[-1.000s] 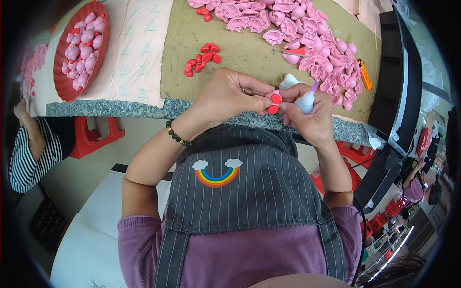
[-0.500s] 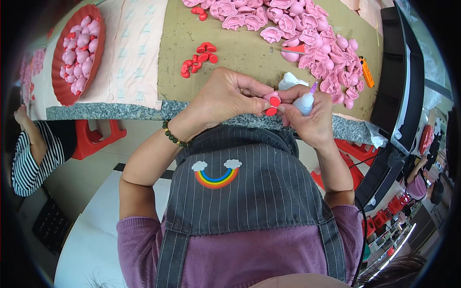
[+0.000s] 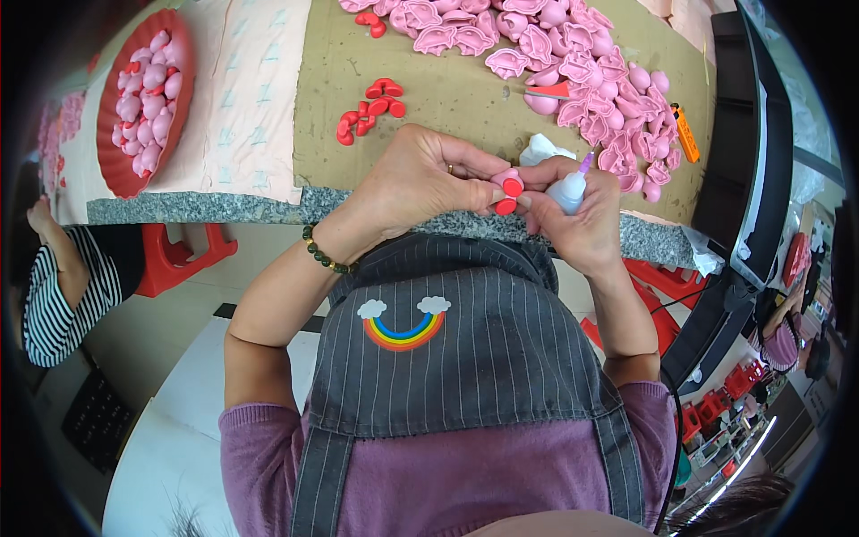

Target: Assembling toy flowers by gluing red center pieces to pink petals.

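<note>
My left hand pinches a small pink plastic piece with a red bow-like part on it, two rounded red ends facing me. My right hand is closed round a small white squeeze bottle with a purple nozzle, held tilted in the palm. Its thumb and forefinger also reach the right side of the pink-and-red piece. Both hands meet just above the table's front edge. Behind them lies a crumpled white tissue.
Loose red parts lie on the brown board. A heap of pink shell-like pieces spreads at the back right, beside an orange cutter. A red dish at left holds pink-and-red pieces. Another person's arm shows at far left.
The right fingertips have shifted slightly on the pink-and-red piece. Otherwise both hands keep their place and hold the same things.
</note>
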The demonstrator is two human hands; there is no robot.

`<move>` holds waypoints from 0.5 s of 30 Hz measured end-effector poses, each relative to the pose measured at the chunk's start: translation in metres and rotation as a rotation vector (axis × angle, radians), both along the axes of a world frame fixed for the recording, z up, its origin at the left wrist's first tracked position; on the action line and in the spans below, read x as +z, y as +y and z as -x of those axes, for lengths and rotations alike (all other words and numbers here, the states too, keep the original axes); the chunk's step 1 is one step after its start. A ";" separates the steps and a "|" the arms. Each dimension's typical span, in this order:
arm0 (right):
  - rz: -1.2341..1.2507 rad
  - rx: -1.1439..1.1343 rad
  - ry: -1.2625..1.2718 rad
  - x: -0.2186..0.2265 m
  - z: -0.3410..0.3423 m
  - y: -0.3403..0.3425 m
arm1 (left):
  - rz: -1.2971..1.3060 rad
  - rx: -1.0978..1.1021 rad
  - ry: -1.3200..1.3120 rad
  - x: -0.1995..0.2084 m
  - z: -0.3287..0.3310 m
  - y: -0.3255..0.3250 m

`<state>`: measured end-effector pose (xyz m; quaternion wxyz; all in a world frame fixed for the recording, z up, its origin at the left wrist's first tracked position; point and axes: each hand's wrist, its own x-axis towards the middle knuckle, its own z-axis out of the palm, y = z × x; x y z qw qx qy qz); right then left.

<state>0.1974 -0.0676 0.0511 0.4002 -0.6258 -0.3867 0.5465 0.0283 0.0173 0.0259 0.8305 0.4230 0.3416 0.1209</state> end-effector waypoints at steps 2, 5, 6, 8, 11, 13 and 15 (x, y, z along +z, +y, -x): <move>0.005 -0.001 -0.003 -0.001 0.000 0.000 | 0.002 0.007 0.000 0.000 0.000 0.000; 0.012 -0.006 -0.001 -0.001 0.000 0.000 | -0.003 0.006 -0.004 0.000 0.000 0.000; 0.014 -0.010 0.005 -0.001 0.000 0.000 | -0.003 0.006 -0.004 0.000 0.000 0.000; 0.007 -0.007 0.002 -0.002 -0.001 0.000 | -0.002 0.005 0.002 0.000 0.000 0.000; 0.007 -0.003 0.001 -0.002 -0.001 0.001 | 0.001 0.005 0.003 0.000 -0.001 0.001; 0.012 -0.002 0.003 -0.001 -0.001 0.001 | 0.001 0.007 0.000 0.001 -0.001 0.000; 0.008 -0.002 0.006 -0.002 -0.001 0.001 | 0.001 0.010 -0.002 0.001 0.000 0.000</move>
